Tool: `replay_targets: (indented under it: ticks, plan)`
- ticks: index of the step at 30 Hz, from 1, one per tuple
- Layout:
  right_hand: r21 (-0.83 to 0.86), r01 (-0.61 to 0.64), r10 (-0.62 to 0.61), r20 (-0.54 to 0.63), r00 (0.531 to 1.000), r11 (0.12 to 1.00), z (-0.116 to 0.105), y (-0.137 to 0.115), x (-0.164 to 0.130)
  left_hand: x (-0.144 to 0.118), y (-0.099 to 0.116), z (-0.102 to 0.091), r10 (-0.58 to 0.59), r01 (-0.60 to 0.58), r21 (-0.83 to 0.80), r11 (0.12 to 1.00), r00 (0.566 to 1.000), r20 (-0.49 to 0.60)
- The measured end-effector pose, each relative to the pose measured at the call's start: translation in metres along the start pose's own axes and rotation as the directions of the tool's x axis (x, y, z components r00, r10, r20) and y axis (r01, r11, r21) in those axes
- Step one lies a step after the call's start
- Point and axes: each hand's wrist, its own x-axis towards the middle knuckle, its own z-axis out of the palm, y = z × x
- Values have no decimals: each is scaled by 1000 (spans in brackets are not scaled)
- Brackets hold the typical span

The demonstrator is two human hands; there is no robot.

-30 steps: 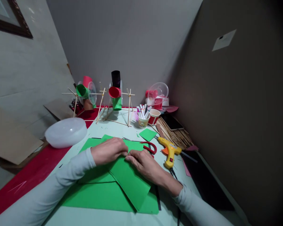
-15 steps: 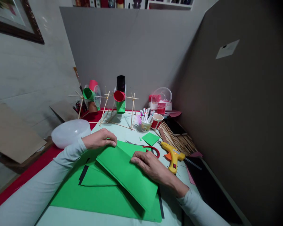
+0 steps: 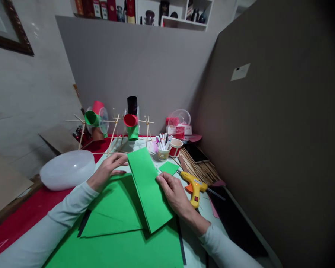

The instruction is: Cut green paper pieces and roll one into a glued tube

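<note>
Frame centre: folded green strip (image 3: 149,190) lies on larger green sheets (image 3: 114,238). Left hand (image 3: 107,171) open, fingers spread, touching strip's upper left edge. Right hand (image 3: 173,193) flat, pressing strip's right edge. Yellow glue gun (image 3: 194,186) just right.

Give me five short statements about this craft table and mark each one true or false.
1. The right hand rests on the right edge of the folded green strip. True.
2. The left hand holds the yellow glue gun. False: the gun lies on the table, right of the right hand, untouched.
3. The cup of markers stands beside a red cup. True.
4. The white bowl sits on the right side of the table. False: it is on the left, past the left hand.
5. The strip lies over larger green sheets. True.
</note>
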Motion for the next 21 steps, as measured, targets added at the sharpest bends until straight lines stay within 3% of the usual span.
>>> replay_targets:
  ticks: [2, 4, 6, 8, 10, 12, 17, 21]
  plan:
    - [-10, 8, -8, 36, 999, 1000, 0, -2, -2, -5, 13, 5, 79, -68, 87, 994, 988, -130]
    - [-11, 34, -33, 116, 993, 999, 0, -6, -4, -10, 24, 9, 256, -229, 220, 948, 961, -106]
    - [-2, 69, -67, 202, 977, 998, 0, -10, -6, -14, 32, 16, 435, -492, 390, 778, 870, 230]
    - [10, 97, -96, 263, 960, 995, 0, -14, -8, -17, 32, 23, 373, -612, 439, 658, 771, 516]
    - [20, 111, -111, 303, 947, 994, 0, -16, -9, -19, 28, 28, 288, -619, 447, 646, 740, 608]
    - [34, 110, -115, 339, 934, 993, 0, -17, -9, -19, 23, 32, 259, -605, 449, 657, 742, 619]
    - [56, 82, -97, 375, 922, 995, 4, -16, -8, -21, 19, 39, 270, -619, 397, 677, 711, 649]
    - [51, 58, -72, 347, 935, 997, 3, -13, -6, -10, 14, 26, 298, -615, 351, 706, 708, 640]
